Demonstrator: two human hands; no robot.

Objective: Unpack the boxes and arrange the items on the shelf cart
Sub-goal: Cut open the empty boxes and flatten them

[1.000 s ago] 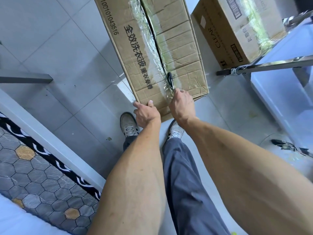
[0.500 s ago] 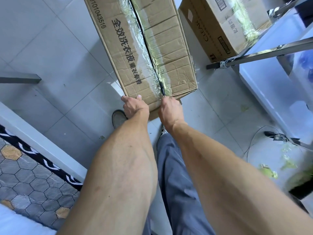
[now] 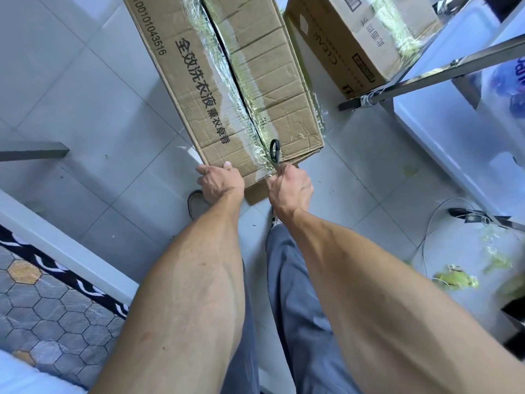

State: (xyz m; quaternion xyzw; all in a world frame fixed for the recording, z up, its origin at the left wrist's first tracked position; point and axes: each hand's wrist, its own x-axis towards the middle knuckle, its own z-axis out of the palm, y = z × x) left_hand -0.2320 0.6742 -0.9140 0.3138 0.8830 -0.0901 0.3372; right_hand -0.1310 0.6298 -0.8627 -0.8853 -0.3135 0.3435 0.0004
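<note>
A long cardboard box with black printed characters lies on the tiled floor, a taped seam running down the middle of its top. My left hand grips the box's near edge, thumb on top. My right hand is curled round a black-handled cutting tool, probably scissors. Its visible end sticks up at the near end of the seam, over crumpled clear tape. A second, taped cardboard box sits behind, at the upper right.
The shelf cart's metal rail and white shelf stand to the right, close to both boxes. Greenish tape scraps and a thin cable lie on the floor at right. A hexagon-patterned mat lies at left. My feet are under the box edge.
My right hand has drawn the black tool along the seam to the box's near edge. My left hand keeps its grip on that edge.
</note>
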